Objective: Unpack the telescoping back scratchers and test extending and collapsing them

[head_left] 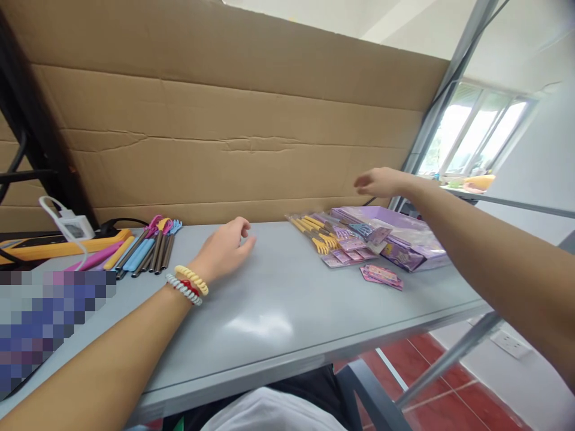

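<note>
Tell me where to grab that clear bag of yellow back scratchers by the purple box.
Take the clear bag of yellow back scratchers at its near end, where the claw heads bunch, coming from above with the right hand hovering over it. It lies flat on the table, against the purple box.

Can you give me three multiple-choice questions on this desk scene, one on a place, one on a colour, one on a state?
1. Where does the row of comb-like tools with coloured handles lie?
A. left of the left hand
B. inside the purple box
C. on the floor

2. What colour is the box under the right hand?
A. green
B. purple
C. black

3. What is the right hand doing?
A. gripping a cable
B. pressing flat on the table
C. hovering open above the box

Answers:
1 A, they lie on the grey table beyond the left hand.
2 B, its walls are lilac.
3 C, it holds nothing and touches nothing.
</note>
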`<state>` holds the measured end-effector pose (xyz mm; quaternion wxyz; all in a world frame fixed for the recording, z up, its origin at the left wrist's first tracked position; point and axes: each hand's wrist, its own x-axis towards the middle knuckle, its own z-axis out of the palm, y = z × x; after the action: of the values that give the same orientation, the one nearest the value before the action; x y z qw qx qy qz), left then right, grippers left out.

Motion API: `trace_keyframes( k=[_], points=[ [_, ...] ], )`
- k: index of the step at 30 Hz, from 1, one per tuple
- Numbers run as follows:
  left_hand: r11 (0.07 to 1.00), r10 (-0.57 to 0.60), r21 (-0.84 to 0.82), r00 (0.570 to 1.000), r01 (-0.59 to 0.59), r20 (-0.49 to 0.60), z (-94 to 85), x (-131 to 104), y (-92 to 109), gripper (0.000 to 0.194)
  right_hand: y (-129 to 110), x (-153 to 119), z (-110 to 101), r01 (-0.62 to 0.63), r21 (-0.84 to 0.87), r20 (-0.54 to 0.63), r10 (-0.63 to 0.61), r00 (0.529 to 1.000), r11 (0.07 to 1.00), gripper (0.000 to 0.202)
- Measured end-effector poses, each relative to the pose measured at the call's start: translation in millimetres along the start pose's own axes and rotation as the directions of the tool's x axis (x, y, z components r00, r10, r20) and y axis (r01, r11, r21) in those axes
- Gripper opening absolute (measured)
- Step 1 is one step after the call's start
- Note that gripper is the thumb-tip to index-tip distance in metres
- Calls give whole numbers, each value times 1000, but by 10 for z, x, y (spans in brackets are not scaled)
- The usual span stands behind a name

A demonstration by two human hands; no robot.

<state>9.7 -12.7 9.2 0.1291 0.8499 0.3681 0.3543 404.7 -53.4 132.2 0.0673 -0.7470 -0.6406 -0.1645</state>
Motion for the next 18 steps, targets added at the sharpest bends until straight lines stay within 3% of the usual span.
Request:
trace_keyframes(
  k=[2,4,7,9,12,18],
  points=[
    [984,90,142,991,-104,96,30,-30,-26,24,-453,69,-33,27,5,46,-27,999,1000,31],
    [972,113,185,977,-147,181,49,-50,-39,24,-847,99,66,-19,0,140,19,990,1000,31],
    [972,102,179,963,-150,249,51,-62,-45,22,-1125,99,376,-256,-141,319,289,903,956,33],
    [973,93,179,961,-143,262,41,-63,-46,22,-1101,80,588,-300,-176,376,346,860,937,29],
    [963,88,221,957,-152,276,30,-63,-47,25,-936,41,777,-310,-163,401,349,847,937,24],
    [953,80,255,949,-162,305,50,-56,-50,28,-763,20,725,-387,-156,275,416,867,909,39]
  ],
)
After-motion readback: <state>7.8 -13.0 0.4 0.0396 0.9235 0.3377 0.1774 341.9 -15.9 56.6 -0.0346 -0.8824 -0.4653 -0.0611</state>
